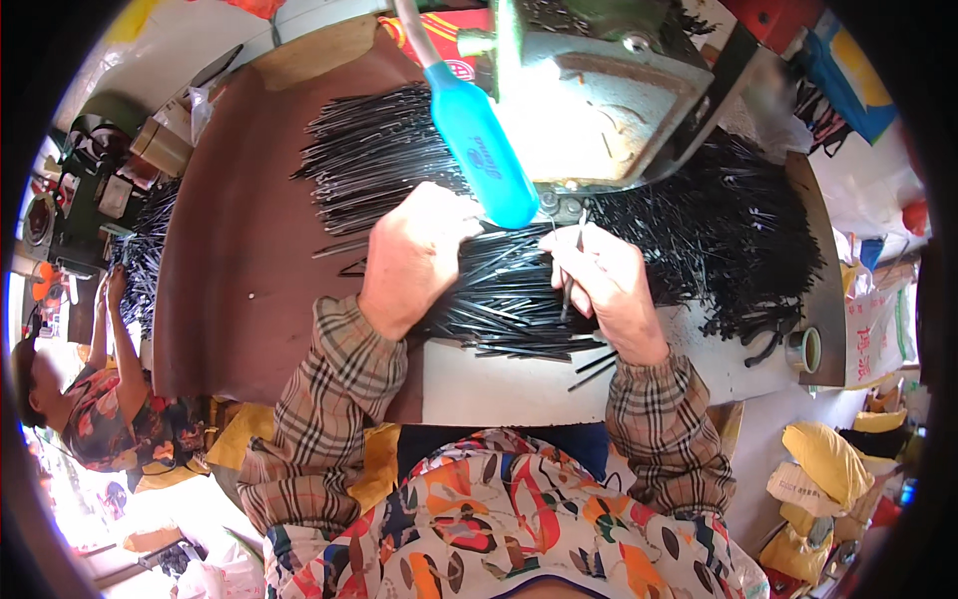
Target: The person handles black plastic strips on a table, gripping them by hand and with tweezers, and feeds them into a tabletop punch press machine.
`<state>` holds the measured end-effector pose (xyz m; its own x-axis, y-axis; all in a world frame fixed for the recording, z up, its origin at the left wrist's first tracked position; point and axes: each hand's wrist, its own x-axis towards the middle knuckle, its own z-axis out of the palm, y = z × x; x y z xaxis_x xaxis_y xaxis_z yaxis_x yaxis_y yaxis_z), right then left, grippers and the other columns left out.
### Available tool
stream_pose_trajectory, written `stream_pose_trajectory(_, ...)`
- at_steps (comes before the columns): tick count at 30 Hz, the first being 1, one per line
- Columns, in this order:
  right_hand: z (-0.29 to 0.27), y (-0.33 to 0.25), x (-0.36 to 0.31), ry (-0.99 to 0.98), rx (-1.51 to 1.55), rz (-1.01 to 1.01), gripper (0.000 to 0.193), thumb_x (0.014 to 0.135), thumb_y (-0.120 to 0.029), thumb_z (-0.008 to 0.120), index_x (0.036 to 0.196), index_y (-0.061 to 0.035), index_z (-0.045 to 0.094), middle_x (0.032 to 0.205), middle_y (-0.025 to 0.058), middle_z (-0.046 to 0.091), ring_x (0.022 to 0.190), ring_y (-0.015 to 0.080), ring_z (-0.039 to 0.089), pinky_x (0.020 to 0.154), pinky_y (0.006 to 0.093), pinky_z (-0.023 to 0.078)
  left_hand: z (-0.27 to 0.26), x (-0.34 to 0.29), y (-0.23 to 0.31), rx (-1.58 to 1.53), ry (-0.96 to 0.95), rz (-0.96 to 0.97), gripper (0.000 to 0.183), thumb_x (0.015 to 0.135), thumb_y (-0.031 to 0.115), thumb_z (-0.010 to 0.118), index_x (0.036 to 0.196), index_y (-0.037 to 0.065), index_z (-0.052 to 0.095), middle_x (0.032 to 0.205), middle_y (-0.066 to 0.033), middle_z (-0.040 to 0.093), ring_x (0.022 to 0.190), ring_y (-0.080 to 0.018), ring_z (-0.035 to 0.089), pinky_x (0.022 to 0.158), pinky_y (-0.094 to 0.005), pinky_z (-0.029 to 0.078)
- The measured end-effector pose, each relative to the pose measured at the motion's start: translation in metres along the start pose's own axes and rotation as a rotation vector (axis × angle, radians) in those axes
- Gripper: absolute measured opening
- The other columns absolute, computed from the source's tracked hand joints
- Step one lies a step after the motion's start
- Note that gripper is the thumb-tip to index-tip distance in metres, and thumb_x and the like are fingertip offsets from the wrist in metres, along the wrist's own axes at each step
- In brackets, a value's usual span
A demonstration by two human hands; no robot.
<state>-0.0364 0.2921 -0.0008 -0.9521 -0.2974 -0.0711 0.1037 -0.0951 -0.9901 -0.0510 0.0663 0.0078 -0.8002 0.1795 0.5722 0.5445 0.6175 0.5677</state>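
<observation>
My left hand [412, 257] is closed beside the blue lamp head [486, 160], its fingertips turned toward the machine's lower edge; whatever they grip is hidden. In my right hand [605, 278] a thin dark rod [567, 302] is pinched between thumb and fingers, just below small metal fittings [566, 210] on the machine. Between and below both hands lies a pile of thin black strips [514, 319]. Another bundle of black strips [374, 160] is spread beyond my left hand, and a large dark heap [738, 230] sits to the right of my right hand.
A machine with a brightly lit metal plate [619, 115] stands at the far side. Brown sheeting [225, 270] covers the table's left part. At right are black-handled pliers [765, 347] and a small round tin [803, 349]. Another person [110, 399] works at far left.
</observation>
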Motion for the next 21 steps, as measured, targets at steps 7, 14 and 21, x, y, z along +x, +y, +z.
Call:
stream_pose_trajectory(7, -0.004, 0.005, -0.004, 0.07, -0.029, 0.012, 0.018, 0.097, -0.016, 0.058, 0.104, -0.0031, 0.069, 0.074, -0.0031, 0.059, 0.06, 0.0013, 0.045, 0.054, 0.019, 0.036, 0.027, -0.009, 0.019, -0.175, 0.055, -0.171, 0.007, 0.08, 0.002, 0.068, 0.086, -0.001, 0.07, 0.077, -0.0139, 0.066, 0.068, -0.0282, 0.064, 0.064, -0.0344, 0.051)
stream_pose_trajectory(14, 0.005, 0.009, -0.002, 0.077, -0.084, -0.025, 0.019, 0.098, -0.017, 0.058, 0.086, -0.0021, 0.061, 0.071, -0.0006, 0.06, 0.062, 0.0032, 0.048, 0.056, 0.021, 0.039, 0.04, -0.011, 0.01, -0.371, -0.062, -0.469, 0.015, 0.093, 0.005, 0.062, 0.101, -0.004, 0.07, 0.07, -0.0016, 0.064, 0.053, -0.0027, 0.048, 0.048, -0.0197, 0.037)
stream_pose_trajectory(21, 0.002, 0.014, 0.0, 0.097, -0.1, -0.06, 0.018, 0.098, -0.016, 0.057, 0.089, -0.0014, 0.063, 0.072, -0.0003, 0.06, 0.063, 0.0037, 0.049, 0.056, 0.0213, 0.04, 0.05, -0.01, 0.008, -0.7, 0.002, -0.584, 0.015, 0.093, 0.008, 0.065, 0.085, -0.004, 0.07, 0.067, -0.002, 0.064, 0.057, -0.0065, 0.054, 0.053, -0.0243, 0.042)
